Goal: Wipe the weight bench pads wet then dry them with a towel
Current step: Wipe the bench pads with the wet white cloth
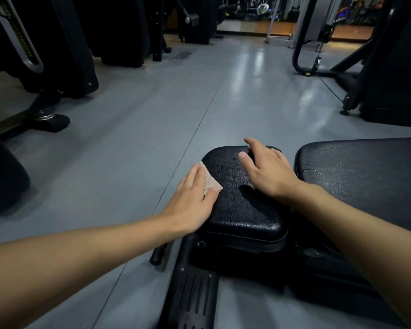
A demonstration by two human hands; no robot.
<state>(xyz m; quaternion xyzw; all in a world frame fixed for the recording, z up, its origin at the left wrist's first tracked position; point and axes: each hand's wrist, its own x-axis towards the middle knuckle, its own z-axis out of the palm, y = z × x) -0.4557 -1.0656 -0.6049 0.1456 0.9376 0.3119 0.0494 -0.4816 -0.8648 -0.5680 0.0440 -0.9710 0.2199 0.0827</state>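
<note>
A small black seat pad point(237, 200) with a cracked, textured cover lies in front of me. To its right is the longer black back pad point(365, 176), also cracked. My left hand point(192, 200) lies flat on the seat pad's left edge with its fingers straight, pressing a pale cloth point(209, 181) against the pad. Only a strip of that cloth shows beside my fingers. My right hand point(268, 169) rests on the far right part of the seat pad, fingers spread and holding nothing.
The bench's black frame and ribbed foot plate point(190, 298) lie below the pad. Grey floor point(176, 103) stretches ahead. Dark gym machines point(57, 55) stand to the left and another machine point(389, 79) at the right.
</note>
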